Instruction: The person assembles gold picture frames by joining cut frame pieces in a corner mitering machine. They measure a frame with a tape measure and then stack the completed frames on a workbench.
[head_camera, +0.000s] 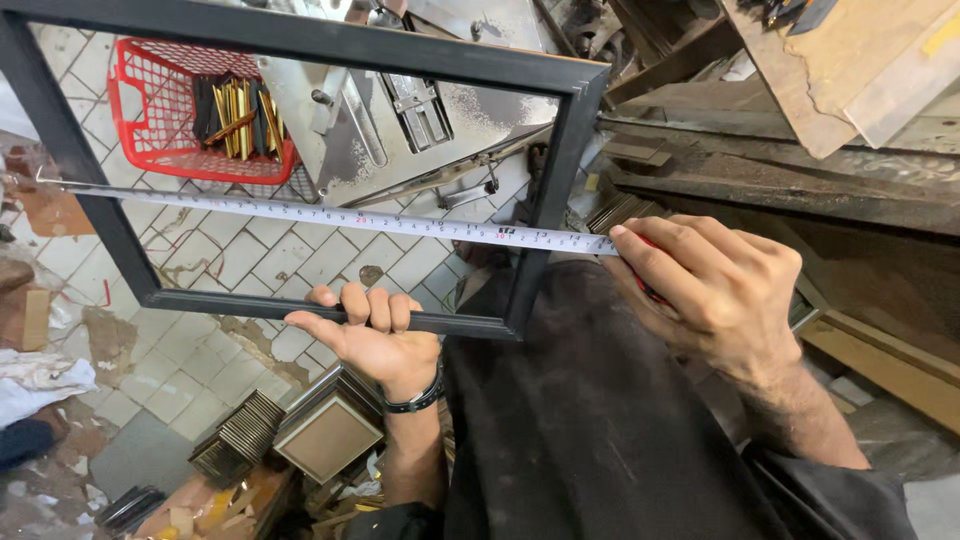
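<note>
My left hand (375, 335) grips the bottom rail of a black picture frame (560, 190), fingers curled up over the moulding and closed tight on it, the thumb stretched along the underside. A dark band sits on that wrist. The frame stands tilted in front of me, its lower right corner resting against my dark trousers (590, 420).

My right hand (715, 290) is closed around the case of a tape measure; only a sliver of red shows under my fingers, so I can't say much about the case itself. My forefinger presses down on the tape (330, 212) just where it leaves the hand, beside the frame's right rail. The white blade runs leftward across the whole opening, past the left rail, and its hooked end sits just beyond the frame's outer left edge.

Through the opening I see a pale tiled floor (250, 255), a red plastic basket (150, 110) holding short black and gold moulding pieces, and the grey base of a machine (400, 120). Below my left wrist lie stacks of small frames (325, 435). To my right there are rough wooden boards (800, 180).
</note>
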